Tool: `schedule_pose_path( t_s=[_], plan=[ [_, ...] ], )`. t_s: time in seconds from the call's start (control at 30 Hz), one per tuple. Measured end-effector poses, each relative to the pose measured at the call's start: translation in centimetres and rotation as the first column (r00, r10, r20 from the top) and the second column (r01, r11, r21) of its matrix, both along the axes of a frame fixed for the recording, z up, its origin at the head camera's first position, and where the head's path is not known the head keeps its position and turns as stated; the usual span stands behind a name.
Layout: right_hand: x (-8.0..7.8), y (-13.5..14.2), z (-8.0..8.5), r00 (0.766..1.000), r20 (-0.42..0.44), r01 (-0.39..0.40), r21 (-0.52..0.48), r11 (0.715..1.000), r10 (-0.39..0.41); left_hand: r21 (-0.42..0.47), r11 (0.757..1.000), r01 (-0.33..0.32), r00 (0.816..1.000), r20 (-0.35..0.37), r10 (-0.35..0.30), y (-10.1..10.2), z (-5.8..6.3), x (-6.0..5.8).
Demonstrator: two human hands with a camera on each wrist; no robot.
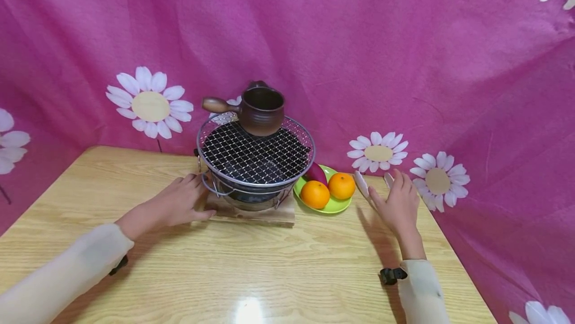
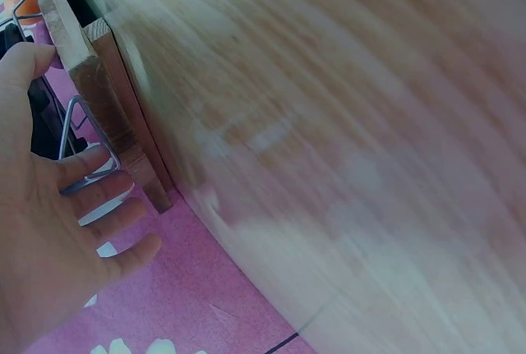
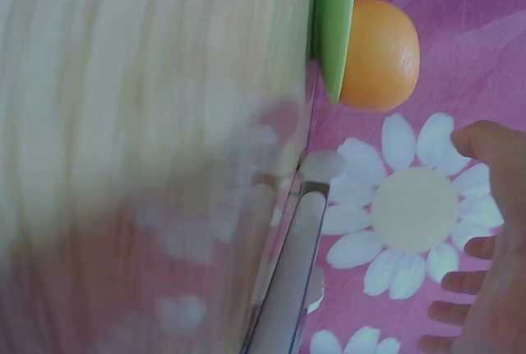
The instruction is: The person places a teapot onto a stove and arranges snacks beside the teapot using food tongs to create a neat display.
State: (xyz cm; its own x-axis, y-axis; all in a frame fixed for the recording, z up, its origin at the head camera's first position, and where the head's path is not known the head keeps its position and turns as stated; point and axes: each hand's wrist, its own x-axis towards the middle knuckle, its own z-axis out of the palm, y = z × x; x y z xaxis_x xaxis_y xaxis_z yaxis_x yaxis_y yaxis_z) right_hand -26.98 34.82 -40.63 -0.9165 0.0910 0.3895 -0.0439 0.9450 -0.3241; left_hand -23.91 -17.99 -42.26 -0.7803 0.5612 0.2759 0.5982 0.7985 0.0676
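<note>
My left hand is spread at the left end of a wooden board, its thumb close to the board's front corner. On that board stands a round tabletop grill with a wire mesh top. In the left wrist view, a wire handle of the grill shows beside the relaxed fingers. My right hand hovers with parted fingers over tongs on the table's right side. The right wrist view shows the tongs' pale arm low on the table, apart from the fingertips.
A brown clay pot with a side handle sits at the back of the mesh. Right of the grill, a green plate holds two oranges and a purple item. Behind the table hangs a pink cloth with white flowers.
</note>
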Motion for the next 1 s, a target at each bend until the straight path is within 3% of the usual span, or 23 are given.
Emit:
schedule_pose_path(
  t_s=[0.2, 0.5, 0.77, 1.0],
  plan=[
    [0.0, 1.1, -0.4, 0.984, 0.162, 0.072, -0.021, 0.997, -0.067, 0.001, 1.000, -0.003, 1.000, 0.031, 0.003, 0.1, -0.1, 0.1],
    [0.1, 1.4, -0.6, 0.938, 0.332, 0.117, -0.018, 0.993, -0.105, -0.003, 1.000, -0.001, 0.999, 0.042, 0.002, 0.1, -0.1, -0.1],
    [0.3, 1.5, -0.6, 0.904, 0.413, 0.110, 0.021, 0.994, -0.109, -0.024, 1.000, 0.000, 0.998, 0.059, 0.001, 0.1, -0.3, -0.1],
    [-0.7, 2.0, -0.3, 0.864, 0.479, 0.109, 0.123, 0.986, -0.155, -0.052, 0.999, 0.006, 0.998, 0.061, -0.003, 0.1, -0.2, -0.3]
  ],
)
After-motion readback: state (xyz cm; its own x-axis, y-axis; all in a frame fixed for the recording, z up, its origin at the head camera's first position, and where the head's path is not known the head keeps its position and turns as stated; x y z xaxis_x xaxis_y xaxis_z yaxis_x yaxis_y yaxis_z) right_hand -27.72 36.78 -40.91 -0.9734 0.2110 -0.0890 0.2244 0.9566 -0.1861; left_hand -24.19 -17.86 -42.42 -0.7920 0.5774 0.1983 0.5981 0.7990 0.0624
